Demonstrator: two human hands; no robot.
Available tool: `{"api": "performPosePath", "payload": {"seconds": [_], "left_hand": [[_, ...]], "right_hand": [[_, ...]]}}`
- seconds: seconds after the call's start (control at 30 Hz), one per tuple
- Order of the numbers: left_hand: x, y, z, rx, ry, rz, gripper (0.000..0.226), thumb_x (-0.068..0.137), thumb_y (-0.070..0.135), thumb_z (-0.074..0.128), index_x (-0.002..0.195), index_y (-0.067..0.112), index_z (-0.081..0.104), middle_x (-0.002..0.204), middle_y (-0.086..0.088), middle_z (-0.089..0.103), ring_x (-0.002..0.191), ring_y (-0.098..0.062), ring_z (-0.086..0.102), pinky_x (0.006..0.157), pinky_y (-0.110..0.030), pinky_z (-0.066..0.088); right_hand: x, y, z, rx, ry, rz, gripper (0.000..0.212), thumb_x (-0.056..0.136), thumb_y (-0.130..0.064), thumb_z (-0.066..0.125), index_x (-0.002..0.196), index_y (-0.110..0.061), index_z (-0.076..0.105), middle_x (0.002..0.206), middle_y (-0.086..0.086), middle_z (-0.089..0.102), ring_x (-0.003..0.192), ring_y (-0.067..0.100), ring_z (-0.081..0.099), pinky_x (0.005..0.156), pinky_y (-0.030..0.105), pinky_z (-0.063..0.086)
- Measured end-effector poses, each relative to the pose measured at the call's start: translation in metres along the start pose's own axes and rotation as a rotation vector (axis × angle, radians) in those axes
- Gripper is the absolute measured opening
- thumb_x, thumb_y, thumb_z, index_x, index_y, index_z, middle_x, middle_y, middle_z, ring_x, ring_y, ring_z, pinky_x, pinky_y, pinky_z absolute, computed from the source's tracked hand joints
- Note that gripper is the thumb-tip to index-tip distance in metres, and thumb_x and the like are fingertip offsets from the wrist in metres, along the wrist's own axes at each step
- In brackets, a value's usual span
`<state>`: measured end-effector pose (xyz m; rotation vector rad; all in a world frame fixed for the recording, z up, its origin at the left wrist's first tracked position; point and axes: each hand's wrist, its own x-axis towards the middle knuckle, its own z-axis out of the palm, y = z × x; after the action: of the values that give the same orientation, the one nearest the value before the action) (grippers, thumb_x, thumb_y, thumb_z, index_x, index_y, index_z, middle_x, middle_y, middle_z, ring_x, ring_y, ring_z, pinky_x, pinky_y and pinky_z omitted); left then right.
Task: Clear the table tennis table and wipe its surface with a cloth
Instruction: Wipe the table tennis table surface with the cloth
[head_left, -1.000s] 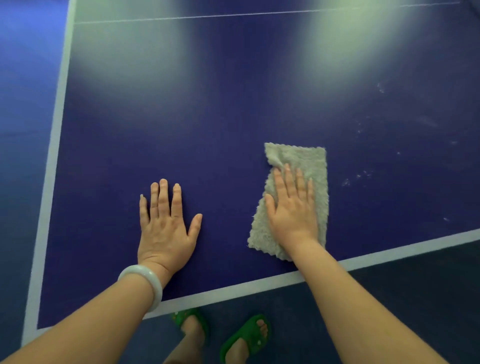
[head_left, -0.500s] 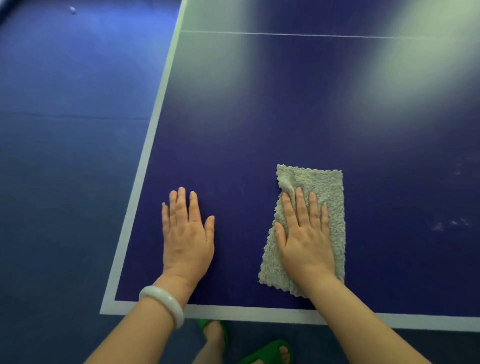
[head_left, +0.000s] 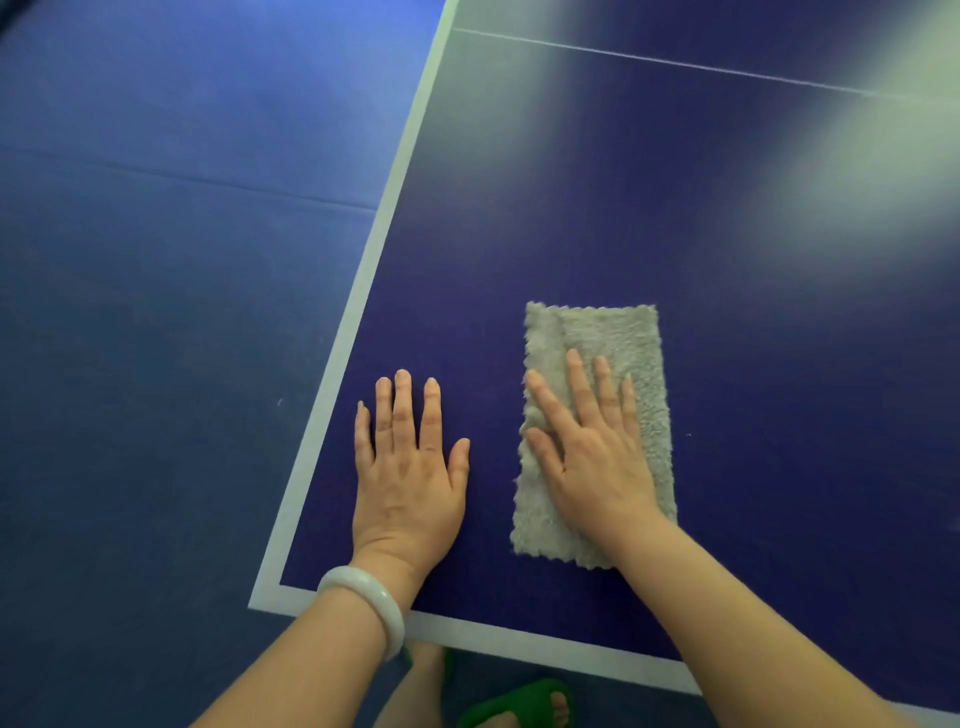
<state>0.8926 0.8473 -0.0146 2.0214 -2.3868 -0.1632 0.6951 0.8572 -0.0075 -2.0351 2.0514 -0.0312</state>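
Observation:
The dark blue table tennis table (head_left: 675, 218) with white edge lines fills the right of the view; its near left corner lies at the lower left. A grey fluffy cloth (head_left: 613, 332), folded into a rectangle, lies flat near that corner. My right hand (head_left: 592, 452) presses flat on the cloth with straight fingers. My left hand (head_left: 410, 467), a pale bangle on its wrist, rests flat on the bare table just left of the cloth, close to the left sideline.
Blue floor (head_left: 156, 312) spreads to the left of the table. The white centre line (head_left: 675, 62) crosses the table farther out. My feet in green sandals (head_left: 519, 701) stand below the near table edge. Light glare sits on the far surface.
Both hands and the cloth have shifted left along the near edge toward the table's left corner; the dusty specks on the right have left the view.

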Motion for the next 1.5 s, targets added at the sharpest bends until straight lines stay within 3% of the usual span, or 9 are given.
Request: {"api": "performPosePath", "payload": {"seconds": [0.1,0.23,0.4,0.57,0.77,1.03,1.3,1.4,1.5], "left_hand": [[0.0,0.0,-0.001,-0.003,-0.006,-0.003,0.069,0.1,0.049,0.017,0.156,0.011,0.022,0.164,-0.017,0.014,0.152,-0.032,0.006,0.122,-0.053,0.011],[-0.001,0.0,-0.001,-0.015,-0.003,-0.002,0.068,0.1,0.049,0.017,0.156,0.011,0.021,0.164,-0.016,0.013,0.152,-0.032,0.006,0.122,-0.053,0.012],[-0.001,-0.002,0.0,-0.026,0.0,-0.003,0.067,0.101,0.047,0.018,0.156,0.01,0.02,0.164,-0.017,0.013,0.152,-0.032,0.006,0.122,-0.054,0.014],[-0.001,-0.002,0.001,-0.031,0.004,-0.002,0.066,0.101,0.047,0.015,0.157,0.012,0.018,0.163,-0.016,0.014,0.152,-0.033,0.007,0.122,-0.054,0.014],[-0.001,-0.004,0.003,-0.042,0.023,0.014,0.064,0.102,0.045,0.017,0.157,0.011,0.019,0.163,-0.017,0.014,0.152,-0.033,0.007,0.122,-0.054,0.013],[0.0,-0.002,0.002,-0.028,0.018,0.001,0.067,0.1,0.046,0.016,0.156,0.01,0.021,0.163,-0.017,0.015,0.152,-0.033,0.007,0.122,-0.053,0.009],[0.001,0.034,-0.008,-0.04,-0.009,0.074,0.06,0.101,0.032,0.035,0.152,0.001,0.028,0.159,-0.022,0.023,0.15,-0.038,0.014,0.122,-0.053,0.011],[0.003,0.097,-0.011,-0.128,-0.003,0.261,0.06,0.1,0.033,0.025,0.153,0.004,0.026,0.161,-0.018,0.021,0.152,-0.032,0.011,0.124,-0.047,0.007],[0.005,0.152,-0.004,-0.205,-0.041,0.275,0.06,0.103,0.035,0.017,0.156,0.007,0.02,0.163,-0.015,0.014,0.153,-0.029,0.005,0.124,-0.045,0.002]], "right_hand": [[-0.007,-0.004,0.004,-0.033,-0.005,-0.145,0.058,0.103,-0.056,0.016,0.157,-0.04,0.007,0.167,-0.001,-0.005,0.153,0.021,-0.014,0.124,0.049,0.0],[0.03,-0.008,-0.006,-0.018,-0.008,0.054,0.059,0.101,-0.056,0.01,0.157,-0.041,0.0,0.166,0.001,-0.015,0.15,0.024,-0.023,0.123,0.05,-0.009],[0.009,0.001,-0.004,-0.131,-0.089,-0.384,0.053,0.105,-0.048,0.014,0.157,-0.042,0.004,0.167,-0.004,-0.009,0.152,0.02,-0.017,0.124,0.046,-0.006],[0.041,0.013,-0.007,-0.094,-0.032,0.206,0.062,0.099,-0.052,-0.002,0.158,-0.033,-0.008,0.165,0.001,-0.019,0.15,0.025,-0.023,0.122,0.05,-0.008],[0.005,-0.038,0.011,-0.072,-0.009,-0.012,0.063,0.102,-0.053,0.01,0.159,-0.029,-0.001,0.166,0.001,-0.01,0.152,0.024,-0.018,0.123,0.05,-0.005],[-0.018,0.022,0.002,-0.029,0.033,0.479,0.066,0.101,-0.051,0.009,0.156,-0.023,-0.015,0.165,0.003,-0.019,0.151,0.027,-0.021,0.122,0.05,-0.011],[-0.073,0.041,0.013,-0.06,0.066,0.362,0.07,0.099,-0.053,0.005,0.158,-0.017,-0.002,0.166,0.004,-0.011,0.152,0.026,-0.014,0.124,0.051,-0.001],[-0.087,0.044,0.013,-0.035,0.091,0.366,0.068,0.1,-0.051,0.01,0.159,-0.017,0.001,0.167,0.005,-0.008,0.153,0.025,-0.012,0.124,0.05,0.001],[-0.116,0.063,0.012,-0.029,0.048,0.17,0.065,0.103,-0.05,0.017,0.159,-0.019,0.005,0.167,0.002,-0.005,0.153,0.022,-0.01,0.123,0.047,0.001]]}}
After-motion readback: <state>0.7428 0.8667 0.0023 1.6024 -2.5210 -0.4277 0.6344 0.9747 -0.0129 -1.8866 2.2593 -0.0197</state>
